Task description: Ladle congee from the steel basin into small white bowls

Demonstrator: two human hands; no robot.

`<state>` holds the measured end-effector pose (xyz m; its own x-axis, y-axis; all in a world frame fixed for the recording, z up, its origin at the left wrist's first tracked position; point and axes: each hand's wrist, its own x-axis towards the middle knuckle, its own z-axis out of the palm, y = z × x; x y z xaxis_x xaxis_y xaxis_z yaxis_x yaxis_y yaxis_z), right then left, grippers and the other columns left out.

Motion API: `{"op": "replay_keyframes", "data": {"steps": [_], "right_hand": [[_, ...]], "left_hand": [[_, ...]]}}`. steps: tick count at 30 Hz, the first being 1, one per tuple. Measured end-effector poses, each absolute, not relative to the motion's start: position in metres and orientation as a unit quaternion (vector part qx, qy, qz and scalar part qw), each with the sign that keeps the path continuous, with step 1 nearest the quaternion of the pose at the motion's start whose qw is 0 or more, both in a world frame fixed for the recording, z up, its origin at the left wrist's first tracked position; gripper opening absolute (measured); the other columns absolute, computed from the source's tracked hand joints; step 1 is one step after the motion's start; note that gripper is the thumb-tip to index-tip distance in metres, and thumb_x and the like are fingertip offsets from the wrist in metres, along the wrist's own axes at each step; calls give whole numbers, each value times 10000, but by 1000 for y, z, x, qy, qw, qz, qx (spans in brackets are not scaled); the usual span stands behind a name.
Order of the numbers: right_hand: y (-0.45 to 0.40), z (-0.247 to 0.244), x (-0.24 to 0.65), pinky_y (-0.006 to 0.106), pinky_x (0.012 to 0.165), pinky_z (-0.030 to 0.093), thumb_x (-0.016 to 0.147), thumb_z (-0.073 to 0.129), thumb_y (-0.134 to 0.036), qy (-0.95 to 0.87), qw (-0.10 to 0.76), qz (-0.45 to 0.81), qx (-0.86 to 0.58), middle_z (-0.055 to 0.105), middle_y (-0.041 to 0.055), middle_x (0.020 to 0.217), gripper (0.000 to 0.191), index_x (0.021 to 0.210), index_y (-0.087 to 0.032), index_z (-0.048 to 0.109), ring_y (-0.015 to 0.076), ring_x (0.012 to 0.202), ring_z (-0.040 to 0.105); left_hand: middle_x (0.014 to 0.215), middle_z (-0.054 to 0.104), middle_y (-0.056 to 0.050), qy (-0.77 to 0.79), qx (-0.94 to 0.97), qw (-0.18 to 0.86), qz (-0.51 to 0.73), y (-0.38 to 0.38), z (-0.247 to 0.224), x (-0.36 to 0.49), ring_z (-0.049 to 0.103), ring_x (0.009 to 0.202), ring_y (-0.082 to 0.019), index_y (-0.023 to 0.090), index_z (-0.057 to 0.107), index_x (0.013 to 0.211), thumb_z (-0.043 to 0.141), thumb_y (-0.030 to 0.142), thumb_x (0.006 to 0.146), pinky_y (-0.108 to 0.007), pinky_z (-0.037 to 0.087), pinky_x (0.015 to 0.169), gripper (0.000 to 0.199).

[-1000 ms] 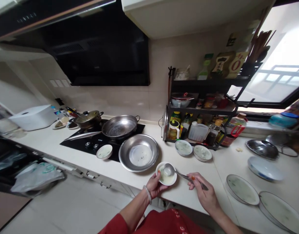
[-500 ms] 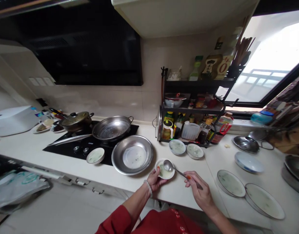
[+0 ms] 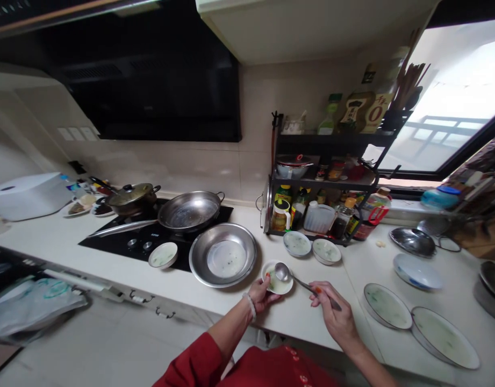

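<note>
My left hand [image 3: 263,294] grips the near left rim of a small white bowl [image 3: 278,285] of pale, cloudy liquid at the counter's front. Closed around the handle of a metal ladle [image 3: 282,271] is my right hand [image 3: 331,312]; the ladle's head is over the bowl. Just left of it sits a wide steel basin [image 3: 249,258] with a little pale liquid and dark specks at its bottom. Two small filled bowls, one bluish [image 3: 297,244] and one white [image 3: 327,251], stand behind. Another filled bowl [image 3: 163,255] rests on the stove's front edge.
A wok [image 3: 191,210] and a lidded pot [image 3: 130,199] are on the black stove [image 3: 118,236]. A black rack [image 3: 323,183] holds bottles at the wall. To the right are two large filled bowls [image 3: 387,305] [image 3: 444,336], a white dish [image 3: 418,271] and a metal lid [image 3: 412,242].
The whole view has shifted, so the scene sits slightly further right in the picture. Both hands keep their holds, with the ladle still over the bowl.
</note>
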<state>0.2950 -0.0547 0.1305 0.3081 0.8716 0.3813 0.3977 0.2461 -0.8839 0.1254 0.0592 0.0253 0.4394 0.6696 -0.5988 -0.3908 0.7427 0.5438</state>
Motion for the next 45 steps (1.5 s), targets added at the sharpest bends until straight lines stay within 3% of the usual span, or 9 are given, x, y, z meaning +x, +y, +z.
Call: {"op": "replay_keyframes", "data": {"steps": [5,8,12,19,24,29,34,40,45], "right_hand": [[-51,124,300,277,571,551,894,485,-370,-558,569,196,-572,652,65,847,247,875,-196,658,151,564,619],[-51,123,301,273,576,555,892,488,-363,-548,577,195,-574,652,67,863,238,875,-193,654,150,564,628],[-52,128,301,265,581,560,883,494,-390,-520,579,191,-599,658,63,818,254,867,-184,642,157,558,642],[-50,134,300,256,555,562,866,475,-439,-492,569,184,-633,676,60,732,308,844,-178,638,177,534,665],[-51,132,300,256,569,560,856,481,-448,-486,563,174,-646,685,48,686,306,848,-187,642,188,544,675],[-52,132,302,268,570,558,839,489,-497,-453,565,180,-665,706,67,708,362,841,-176,658,199,554,679],[-52,143,302,281,544,555,803,551,-525,-383,615,221,-653,713,107,830,390,837,-152,659,181,545,658],[-42,153,288,263,537,538,823,580,-479,-351,681,280,-579,693,111,914,335,833,-149,635,151,592,643],[-28,148,275,277,551,540,846,551,-477,-420,653,304,-552,692,94,885,334,845,-157,645,158,595,641]], "left_hand": [[790,637,-117,424,163,839,298,40,37,88,680,643,-202,93,487,1047,592,515,800,-321,578,600,500],[830,654,-146,422,106,841,321,30,40,40,705,721,-237,119,443,1064,527,585,807,-307,587,612,539],[937,648,-200,445,62,788,421,35,44,-29,711,808,-254,117,428,1094,543,517,829,-294,594,655,494],[986,658,-226,442,48,790,423,78,50,-66,694,890,-316,62,460,1200,499,551,830,-405,599,696,615],[799,696,-114,459,39,779,426,99,51,-59,707,745,-236,64,516,1140,494,407,891,-453,592,710,424],[690,683,-78,491,49,749,443,96,56,-54,694,628,-199,69,516,1099,440,274,934,-379,602,576,273],[608,664,-52,518,82,711,468,76,71,-52,631,458,-162,87,555,1020,526,269,894,-282,550,419,223],[726,708,-81,519,112,685,498,55,101,-44,689,638,-188,116,564,1039,541,281,888,-343,589,601,225],[842,716,-118,534,162,653,512,37,119,-32,690,721,-196,118,558,1055,544,309,884,-373,582,673,257]]}}
